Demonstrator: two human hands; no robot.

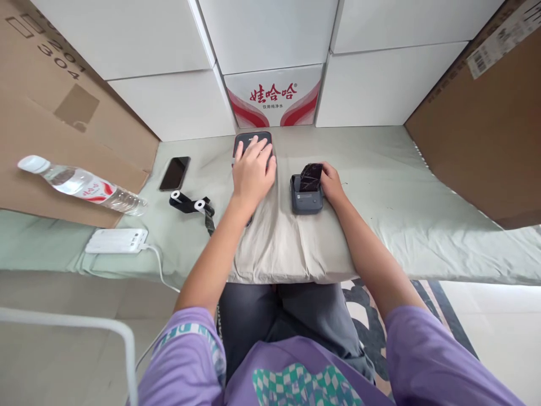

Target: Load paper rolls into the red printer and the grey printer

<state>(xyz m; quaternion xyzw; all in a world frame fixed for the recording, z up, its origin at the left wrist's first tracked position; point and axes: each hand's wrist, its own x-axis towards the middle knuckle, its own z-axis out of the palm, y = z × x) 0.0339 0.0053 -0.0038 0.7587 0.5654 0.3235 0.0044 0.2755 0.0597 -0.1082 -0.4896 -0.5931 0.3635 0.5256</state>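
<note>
My left hand (252, 172) lies flat with its fingers spread on a dark rectangular case (242, 138) near the back of the cloth-covered surface. Its palm hides much of that case. To the right stands a small dark grey label printer (307, 204), its glossy black lid (311, 176) raised. My right hand (332, 181) grips the lid's right edge, with some fingers hidden behind it. Left of my left forearm are two black rolls with white cores (200, 206), a loose strip trailing from one. Part of a small dark object shows beside that forearm.
A phone (174, 173), a tilted water bottle (91, 186) and a white power bank (116, 241) with a cable are on the left. White boxes (270, 34) line the back. Cardboard boxes stand at the left (80, 152) and right (477, 141). A white bar (84, 320) crosses the lower left.
</note>
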